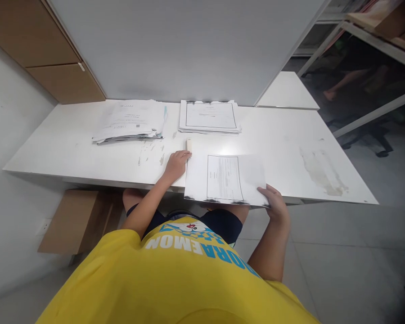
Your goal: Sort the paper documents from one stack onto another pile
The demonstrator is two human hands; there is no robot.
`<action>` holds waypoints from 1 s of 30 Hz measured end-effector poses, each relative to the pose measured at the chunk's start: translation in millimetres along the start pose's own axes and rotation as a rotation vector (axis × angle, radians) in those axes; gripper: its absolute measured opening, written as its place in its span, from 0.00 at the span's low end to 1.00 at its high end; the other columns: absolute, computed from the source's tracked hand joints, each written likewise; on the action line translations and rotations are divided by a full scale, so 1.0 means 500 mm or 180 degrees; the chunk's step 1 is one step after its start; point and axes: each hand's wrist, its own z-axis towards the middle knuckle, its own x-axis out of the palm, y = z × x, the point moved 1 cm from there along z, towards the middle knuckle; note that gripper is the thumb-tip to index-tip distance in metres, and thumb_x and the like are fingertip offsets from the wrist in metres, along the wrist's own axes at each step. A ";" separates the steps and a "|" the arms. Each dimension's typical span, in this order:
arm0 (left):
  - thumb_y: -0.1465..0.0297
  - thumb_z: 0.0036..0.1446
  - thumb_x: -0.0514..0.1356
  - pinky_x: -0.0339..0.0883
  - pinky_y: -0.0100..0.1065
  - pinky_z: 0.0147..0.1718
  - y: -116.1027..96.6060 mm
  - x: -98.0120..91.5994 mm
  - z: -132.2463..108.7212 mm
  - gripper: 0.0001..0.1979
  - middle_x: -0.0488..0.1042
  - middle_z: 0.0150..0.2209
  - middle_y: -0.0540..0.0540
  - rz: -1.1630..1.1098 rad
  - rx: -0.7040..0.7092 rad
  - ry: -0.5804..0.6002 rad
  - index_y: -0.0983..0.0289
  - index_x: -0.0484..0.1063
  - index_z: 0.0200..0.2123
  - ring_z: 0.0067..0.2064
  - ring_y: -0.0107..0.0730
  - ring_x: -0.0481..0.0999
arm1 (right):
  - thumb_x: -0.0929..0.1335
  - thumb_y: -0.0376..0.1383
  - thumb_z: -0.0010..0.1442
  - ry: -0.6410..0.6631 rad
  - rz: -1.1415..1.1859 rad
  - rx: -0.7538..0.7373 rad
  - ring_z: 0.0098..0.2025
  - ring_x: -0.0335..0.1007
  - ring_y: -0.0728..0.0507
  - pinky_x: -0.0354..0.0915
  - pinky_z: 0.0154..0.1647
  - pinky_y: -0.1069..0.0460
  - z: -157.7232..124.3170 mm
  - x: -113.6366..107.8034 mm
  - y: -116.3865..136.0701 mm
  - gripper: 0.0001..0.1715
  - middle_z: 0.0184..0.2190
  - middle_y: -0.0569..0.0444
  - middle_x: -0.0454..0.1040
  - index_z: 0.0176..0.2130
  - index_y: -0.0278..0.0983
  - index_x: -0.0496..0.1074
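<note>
A printed sheet of paper (226, 179) lies at the front edge of the white table (70, 148), its near edge hanging slightly over. My right hand (272, 202) grips the sheet's near right corner, fingers closed on it. My left hand (176, 164) rests on the table at the sheet's left edge, fingers curled, just below a small cream eraser-like block (189, 144). I cannot see whether the left hand holds anything.
An untidy pile of papers (130, 121) sits at the back left, a neat stack of printed sheets (209, 117) at the back centre. A grey partition stands behind. A cardboard box (70, 220) is under the table. The table's right side has worn patches.
</note>
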 end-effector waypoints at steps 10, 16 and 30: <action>0.86 0.55 0.48 0.65 0.42 0.50 0.014 0.004 0.030 0.24 0.78 0.46 0.56 -0.0353 -0.0104 -0.0065 0.61 0.79 0.43 0.49 0.39 0.78 | 0.79 0.48 0.43 0.0050 0.0143 -0.0029 0.37 0.79 0.38 0.74 0.38 0.47 0.009 -0.011 -0.032 0.25 0.35 0.50 0.83 0.39 0.40 0.78; 0.86 0.56 0.49 0.66 0.41 0.47 0.009 0.014 0.032 0.22 0.78 0.45 0.56 -0.0285 -0.0125 -0.0178 0.62 0.78 0.41 0.46 0.38 0.78 | 0.79 0.47 0.43 -0.0009 0.0199 -0.0009 0.37 0.80 0.38 0.74 0.38 0.47 0.004 -0.005 -0.031 0.25 0.36 0.51 0.83 0.40 0.40 0.79; 0.81 0.61 0.48 0.67 0.46 0.59 0.025 0.015 0.018 0.22 0.71 0.56 0.60 -0.0387 0.0130 -0.0921 0.60 0.70 0.53 0.60 0.43 0.71 | 0.79 0.32 0.29 -0.1803 0.1537 -0.0591 0.29 0.70 0.50 0.71 0.27 0.57 -0.036 -0.085 0.031 0.24 0.28 0.63 0.73 0.30 0.38 0.72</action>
